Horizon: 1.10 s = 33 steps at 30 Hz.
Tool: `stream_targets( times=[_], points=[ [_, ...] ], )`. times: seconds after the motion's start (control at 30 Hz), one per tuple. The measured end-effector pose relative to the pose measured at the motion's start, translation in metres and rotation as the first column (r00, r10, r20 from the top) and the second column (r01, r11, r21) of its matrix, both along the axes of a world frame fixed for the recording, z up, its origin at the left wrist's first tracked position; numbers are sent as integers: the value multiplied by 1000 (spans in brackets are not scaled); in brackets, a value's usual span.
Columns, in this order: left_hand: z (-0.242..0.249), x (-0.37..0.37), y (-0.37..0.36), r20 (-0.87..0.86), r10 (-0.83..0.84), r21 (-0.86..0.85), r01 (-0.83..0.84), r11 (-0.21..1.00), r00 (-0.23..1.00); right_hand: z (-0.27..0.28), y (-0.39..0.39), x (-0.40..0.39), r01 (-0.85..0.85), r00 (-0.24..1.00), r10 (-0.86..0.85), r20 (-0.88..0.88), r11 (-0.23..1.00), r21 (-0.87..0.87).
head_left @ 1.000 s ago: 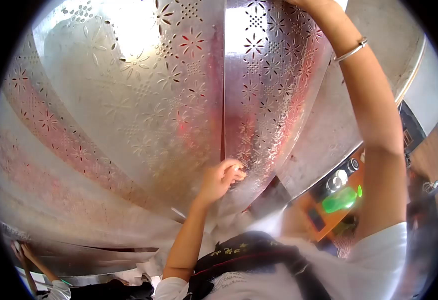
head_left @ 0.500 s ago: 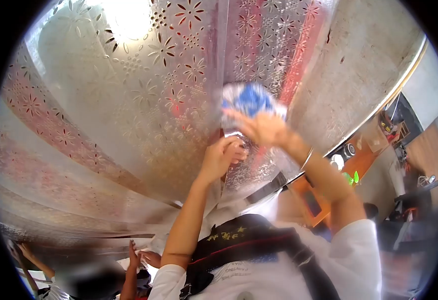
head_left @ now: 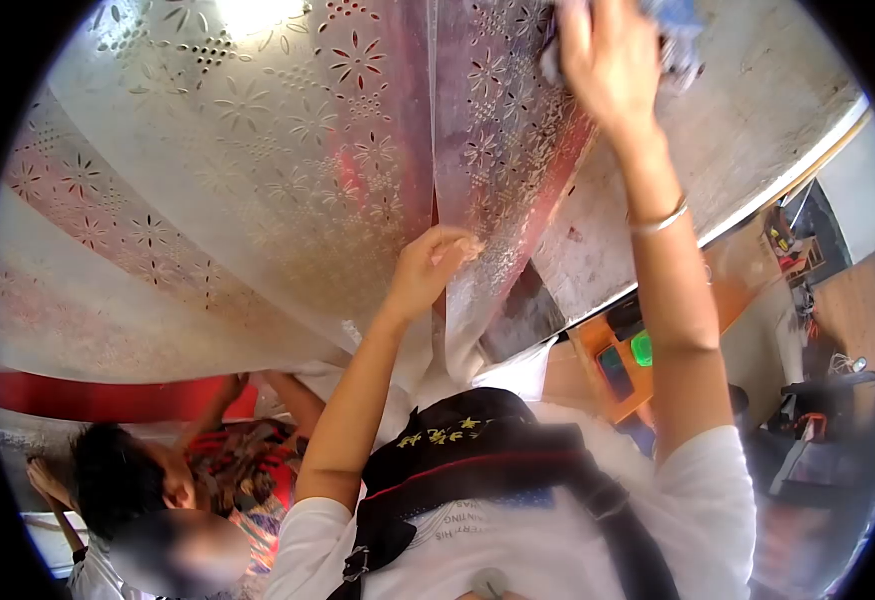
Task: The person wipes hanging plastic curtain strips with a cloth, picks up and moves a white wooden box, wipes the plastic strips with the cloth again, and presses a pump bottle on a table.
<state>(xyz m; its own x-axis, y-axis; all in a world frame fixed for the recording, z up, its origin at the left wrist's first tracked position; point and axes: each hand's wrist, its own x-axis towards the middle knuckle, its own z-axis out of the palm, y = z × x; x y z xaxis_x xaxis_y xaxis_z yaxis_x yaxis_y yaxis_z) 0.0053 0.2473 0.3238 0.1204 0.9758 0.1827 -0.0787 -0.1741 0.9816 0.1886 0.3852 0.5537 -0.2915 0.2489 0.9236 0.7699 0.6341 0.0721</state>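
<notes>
A translucent plastic sheet (head_left: 248, 180) with a cut-out flower pattern spreads over the surface in front of me, showing red in places. My left hand (head_left: 430, 272) is closed in a pinch at the sheet's edge, beside a narrow slit where two parts meet. Far up at the right, my right hand (head_left: 613, 70) is wrapped around a crumpled blue and white cloth (head_left: 680, 35). That cloth lies against the bare, stained surface (head_left: 748, 130) next to the sheet; the frame's top edge cuts off part of the hand.
At the lower left, another person (head_left: 248, 460) bends close with raised arms under the sheet's edge; a further person's hand (head_left: 48, 480) shows behind. To the right, an orange table (head_left: 593, 345) bears a phone (head_left: 615, 372) and a green object (head_left: 642, 348).
My right hand has moved up and right with the cloth, off the sheet's middle onto the bare surface. My left hand shifted slightly. The person at lower left has come further into view.
</notes>
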Motion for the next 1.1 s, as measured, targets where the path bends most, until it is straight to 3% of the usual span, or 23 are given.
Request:
stream_targets(
  times=[0.03, 0.1, 0.13, 0.2, 0.27, 0.3, 0.33, 0.37, 0.4, 0.43, 0.5, 0.6, 0.67, 0.73, 0.8, 0.87, 0.97, 1.03, 1.1],
  points=[
    [-9, 3, 1, 1, 3, -10, -3, 1000, 1000, 22, -14, -12, -74, 989, 105, -109, 964, 253],
    [-20, 11, 6, 64, -33, 66, 29, 997, 997, 21, -7, -17, -141, 982, 177, -64, 917, 374],
    [-19, 16, 2, 63, -29, 64, 25, 998, 998, 12, -11, -16, -153, 979, 189, -71, 924, 350],
    [-17, 21, -3, 126, -114, -114, 128, 985, 986, -21, -9, -15, -171, 984, 178, 16, 911, 375],
    [-16, 26, 1, 66, -96, -117, 103, 988, 993, -79, -19, -17, -267, 955, 284, -89, 948, 172],
    [-17, 29, 3, -1, -85, -108, 84, 991, 996, -129, -12, -10, -176, 984, 177, -4, 981, 82],
    [-25, 30, 7, -3, -83, -110, 82, 991, 997, -162, -23, 2, -80, 980, 59, 189, 991, 103],
    [-38, 29, 11, 58, -84, -124, 90, 988, 995, -216, -31, 3, -105, 993, 114, 15, 950, -295],
    [-45, 27, 14, 118, -83, -138, 99, 985, 989, -240, -52, 5, -195, 979, 159, -130, 919, -343],
    [-42, 26, 14, 112, -82, -127, 96, 987, 990, -274, -64, 11, -256, 964, 171, -205, 813, -524],
    [-36, 24, 8, -135, -12, -125, -5, 992, 991, -339, -80, 24, -197, 977, 108, -182, 776, -599],
    [-23, 35, -2, -24, -16, -113, 13, 994, 1000, -330, -83, 33, -149, 988, 94, -122, 782, -605],
    [-48, 37, 2, -33, -4, -73, 2, 997, 999, -305, -74, 39, -150, 988, 117, -96, 837, -526],
    [-48, 36, 11, -34, -16, 14, 17, 1000, 999, -250, -48, 35, -194, 981, 185, -60, 938, -289],
    [-32, 33, 10, -128, -69, -31, 66, 997, 989, -179, -22, 25, -227, 971, 224, -81, 973, -35],
    [-19, 31, -3, -102, -165, -174, 145, 974, 981, -88, -15, 15, -204, 975, 211, -66, 974, 95],
    [-28, 36, -19, -105, -198, -132, 184, 974, 974, 1, -9, 7, -232, 961, 264, -79, 930, 285],
    [-28, 46, -34, -102, -178, -165, 160, 973, 979, 5, -25, 8, -195, 965, 243, -97, 915, 353],
    [-29, 69, -42, -98, -210, -197, 188, 962, 973, -25, -37, 27, -217, 933, 284, -221, 933, 287]
  ],
)
